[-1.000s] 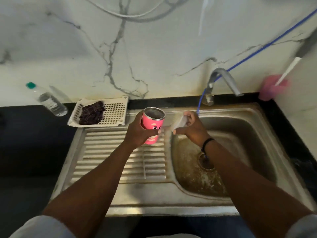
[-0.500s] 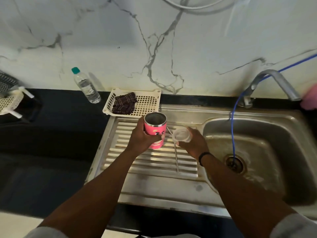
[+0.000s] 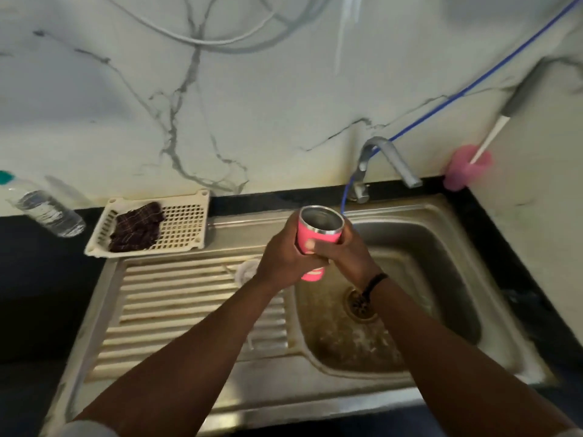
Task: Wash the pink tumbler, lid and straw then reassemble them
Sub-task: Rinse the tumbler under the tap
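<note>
From the head camera, no brand or writing can be read; the label on the one clear plastic water bottle with a green cap is blurred. The one pink steel-lined tumbler is upright and open-mouthed, held over the left edge of the stainless steel sink basin. Both hands are wrapped round it: the left hand grips its left side, the right hand its right side with the thumb across the front. One clear round lid lies on the ribbed drainboard, just left of the left hand. One cream plastic basket on the black counter holds one dark checked cloth.
</note>
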